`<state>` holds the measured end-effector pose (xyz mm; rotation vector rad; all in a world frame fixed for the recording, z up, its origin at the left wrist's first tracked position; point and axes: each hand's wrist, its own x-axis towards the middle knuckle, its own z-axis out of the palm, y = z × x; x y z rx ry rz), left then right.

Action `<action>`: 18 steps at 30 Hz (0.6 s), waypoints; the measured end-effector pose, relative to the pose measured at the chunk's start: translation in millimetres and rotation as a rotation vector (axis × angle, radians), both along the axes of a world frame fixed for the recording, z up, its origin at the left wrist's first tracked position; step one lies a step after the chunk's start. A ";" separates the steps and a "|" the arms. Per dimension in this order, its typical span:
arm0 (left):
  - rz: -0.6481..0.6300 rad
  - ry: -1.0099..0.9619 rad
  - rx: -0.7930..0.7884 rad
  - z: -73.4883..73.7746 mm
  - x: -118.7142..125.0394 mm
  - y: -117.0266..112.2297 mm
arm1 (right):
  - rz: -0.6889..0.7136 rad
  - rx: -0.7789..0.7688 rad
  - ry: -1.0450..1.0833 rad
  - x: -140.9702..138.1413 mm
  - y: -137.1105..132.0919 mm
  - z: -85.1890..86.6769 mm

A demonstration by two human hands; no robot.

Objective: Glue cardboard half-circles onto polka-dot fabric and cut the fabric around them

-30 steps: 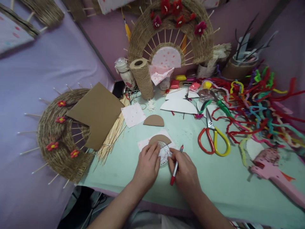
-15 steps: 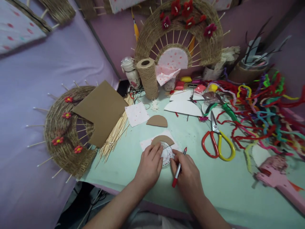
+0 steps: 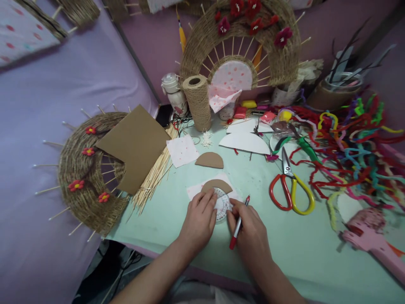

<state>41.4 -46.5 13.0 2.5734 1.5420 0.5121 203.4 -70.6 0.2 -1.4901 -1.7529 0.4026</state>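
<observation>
My left hand (image 3: 200,214) presses its closed fingers on the left side of a clear round protractor (image 3: 222,206). The protractor lies against the straight lower edge of a brown cardboard half-disc (image 3: 218,185), which rests on a piece of dotted pale cloth (image 3: 195,192). With my right hand (image 3: 251,228) I hold a pen with red ends (image 3: 237,228), its tip pointing away from me. The thumb and forefinger of that hand also touch the protractor's right edge. A second cardboard half-disc (image 3: 210,160) lies just beyond, apart from both hands.
Scissors (image 3: 287,185) with red and yellow handles lie to the right, near tangled pipe cleaners (image 3: 354,156) and a pink glue gun (image 3: 367,236). Thin sticks (image 3: 152,185), a brown board (image 3: 136,147) and a woven fan (image 3: 91,173) are left. A twine spool (image 3: 198,103) stands behind.
The camera view has shifted slightly, so the things at the right sit a little further right. Both hands keep their places on the protractor and the pen.
</observation>
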 end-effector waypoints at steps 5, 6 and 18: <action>0.002 0.002 0.007 0.4 0.8 -0.3 | 0.003 0.001 -0.004 -1.1 1.1 1.0; 0.002 0.001 0.010 0.4 0.7 -0.4 | 0.004 0.004 -0.002 -1.3 1.3 1.1; 0.004 -0.013 0.010 -3.0 0.0 -0.9 | -0.005 0.017 -0.005 0.6 1.2 -0.1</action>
